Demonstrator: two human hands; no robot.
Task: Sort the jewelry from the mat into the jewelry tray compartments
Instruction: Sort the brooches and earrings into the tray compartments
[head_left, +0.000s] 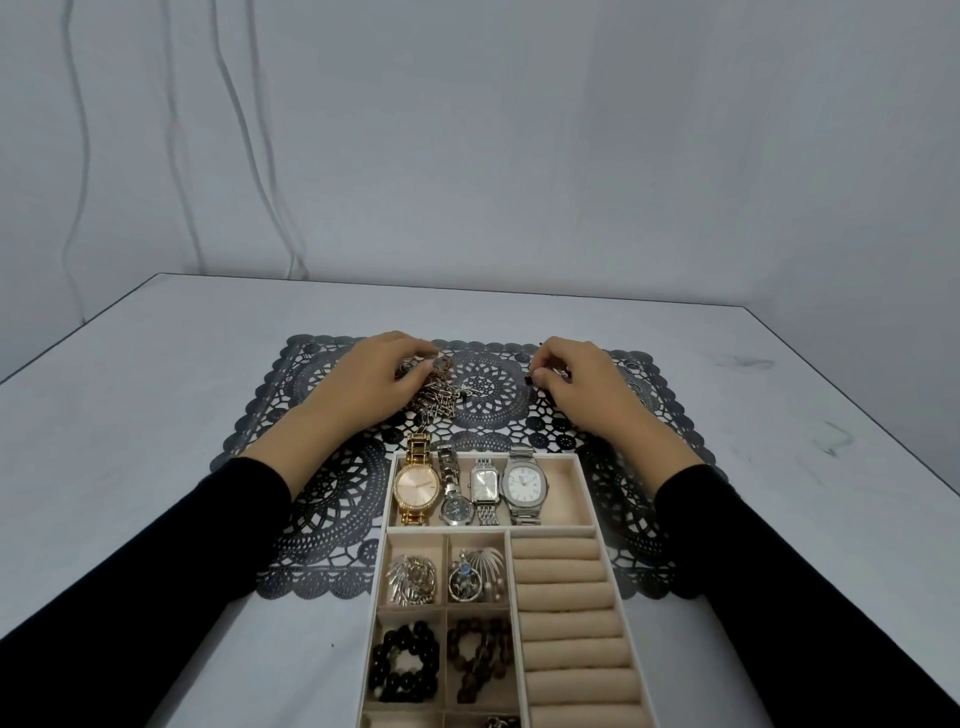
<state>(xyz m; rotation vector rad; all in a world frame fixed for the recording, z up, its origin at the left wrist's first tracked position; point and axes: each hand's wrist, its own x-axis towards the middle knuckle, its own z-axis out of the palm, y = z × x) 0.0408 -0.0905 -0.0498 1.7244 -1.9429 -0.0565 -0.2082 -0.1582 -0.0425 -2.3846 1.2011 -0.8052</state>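
Left hand (363, 379) lies palm-down on the lace mat (322, 499), fingers curled around a heap of metal chains (436, 397) under its fingertips. Right hand (576, 382) pinches a string of small dark beads (532, 378) at its thumb side; grip partly hidden. Jewelry tray (382, 566) sits nearer the body, between both forearms. Four watches (470, 486) fill its far compartment.

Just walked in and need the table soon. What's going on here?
A person is sorting jewelry from a black lace mat into a beige tray. The left hand is on a pile of chains; the right hand pinches small dark beads. Four watches and several compartments are filled; the ring rolls look empty.
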